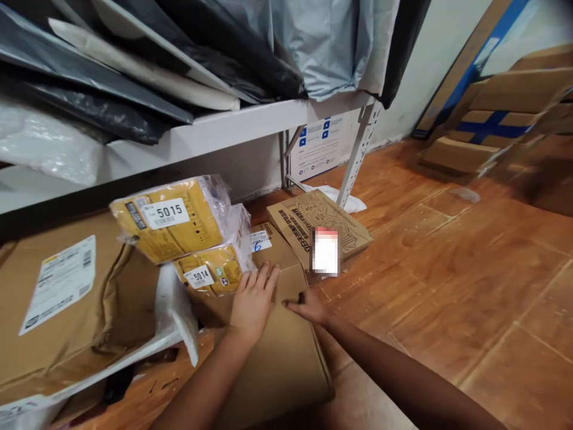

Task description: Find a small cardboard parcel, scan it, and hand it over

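We laid our left hand (pixel 253 301) flat, fingers spread, on the cardboard box (pixel 277 340) on the floor; its long axis ran 11-to-5. Our right hand (pixel 308 307) touched its 3 o'clock edge, fingers curled.

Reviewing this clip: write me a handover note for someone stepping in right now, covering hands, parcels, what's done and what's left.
Left hand: flat, palm down on the long cardboard box on the floor, holding nothing.
Right hand: fingers at that box's right top edge, nothing gripped.
Yellow mailers 5015 and 5014 sit stacked at the box's far end, beside the large brown parcel under the shelf.
A printed flat carton lies behind.
Done: hands placed on the box. Left: box not yet lifted off the floor.
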Available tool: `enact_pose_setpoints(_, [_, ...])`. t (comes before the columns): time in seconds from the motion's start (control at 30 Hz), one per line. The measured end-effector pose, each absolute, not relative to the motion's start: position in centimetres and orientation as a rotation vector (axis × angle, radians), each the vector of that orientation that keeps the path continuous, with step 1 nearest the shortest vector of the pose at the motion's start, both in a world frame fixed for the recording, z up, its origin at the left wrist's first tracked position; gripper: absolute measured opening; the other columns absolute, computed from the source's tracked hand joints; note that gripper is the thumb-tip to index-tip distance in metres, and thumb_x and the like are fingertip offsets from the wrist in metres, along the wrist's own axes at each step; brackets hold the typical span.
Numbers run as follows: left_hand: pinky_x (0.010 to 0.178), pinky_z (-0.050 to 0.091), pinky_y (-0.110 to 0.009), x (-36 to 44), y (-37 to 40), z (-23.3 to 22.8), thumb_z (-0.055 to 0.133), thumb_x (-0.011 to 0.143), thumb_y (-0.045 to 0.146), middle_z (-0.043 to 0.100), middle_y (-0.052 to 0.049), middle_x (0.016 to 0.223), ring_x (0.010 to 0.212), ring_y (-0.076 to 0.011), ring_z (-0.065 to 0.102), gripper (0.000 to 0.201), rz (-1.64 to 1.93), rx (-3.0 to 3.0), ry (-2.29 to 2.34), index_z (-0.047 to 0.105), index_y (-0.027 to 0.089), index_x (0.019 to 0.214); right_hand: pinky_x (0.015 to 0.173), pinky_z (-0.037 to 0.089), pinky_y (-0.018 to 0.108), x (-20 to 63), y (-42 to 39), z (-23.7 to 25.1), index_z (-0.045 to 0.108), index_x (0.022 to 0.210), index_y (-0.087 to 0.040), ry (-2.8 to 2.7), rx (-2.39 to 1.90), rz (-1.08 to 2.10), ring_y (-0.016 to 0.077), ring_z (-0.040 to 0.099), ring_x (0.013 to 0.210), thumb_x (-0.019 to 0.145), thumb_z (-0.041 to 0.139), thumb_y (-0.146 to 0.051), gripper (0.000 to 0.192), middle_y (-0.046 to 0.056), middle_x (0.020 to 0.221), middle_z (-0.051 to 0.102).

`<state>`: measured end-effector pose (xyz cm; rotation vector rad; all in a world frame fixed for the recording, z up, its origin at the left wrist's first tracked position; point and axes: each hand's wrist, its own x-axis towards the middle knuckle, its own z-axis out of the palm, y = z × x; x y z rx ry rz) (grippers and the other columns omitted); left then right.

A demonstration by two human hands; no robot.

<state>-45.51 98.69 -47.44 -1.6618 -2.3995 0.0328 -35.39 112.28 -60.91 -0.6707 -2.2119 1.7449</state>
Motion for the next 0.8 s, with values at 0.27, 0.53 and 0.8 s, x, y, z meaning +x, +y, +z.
enact_pose_setpoints(0.27, [0.1, 0.038, -0.046, -44.9, 98.6, -49.4, 0.077, 0.064, 0.019, 0.053, 0.0, 0.134, 0.1, -0.0211, 0.052, 0.077, -0.177, -1.482, -2.444, 0.043, 0.029, 0.133, 0.093, 0.047, 0.049, -35.3, 112.0, -59.9, 0.058, 0.107, -0.015, -2.199, -0.691, 1.815, 0.0323, 0.061, 0.104, 0.059, 0.072, -0.037, 0.054, 0.017, 0.11, 0.067])
enact_pose_setpoints(0.53, [0.09, 0.044, -0.043, -44.5, 98.8, -49.2, 0.063, 0.079, 0.02, 0.056, 0.001, 0.13, 0.096, -0.02, 0.051, 0.052, -0.215, -1.398, -2.455, 0.049, 0.029, 0.128, 0.109, 0.029, 0.053, -33.5, 112.9, -51.1, 0.033, 0.139, -0.018, -2.583, -0.241, 0.692, 0.0327, 0.03, 0.135, 0.067, 0.071, -0.021, 0.081, 0.017, 0.143, 0.038])
enact_pose_setpoints(0.8, [0.085, 0.046, -0.041, -43.9, 98.6, -50.2, 0.069, 0.075, 0.024, 0.059, 0.001, 0.124, 0.091, -0.0193, 0.051, 0.054, -0.193, -1.373, -2.422, 0.052, 0.031, 0.125, 0.107, 0.033, 0.053, -37.1, 112.4, -52.2, 0.045, 0.13, -0.019, -2.685, -0.218, 0.641, 0.032, 0.042, 0.124, 0.063, 0.069, -0.01, 0.071, 0.014, 0.132, 0.052])
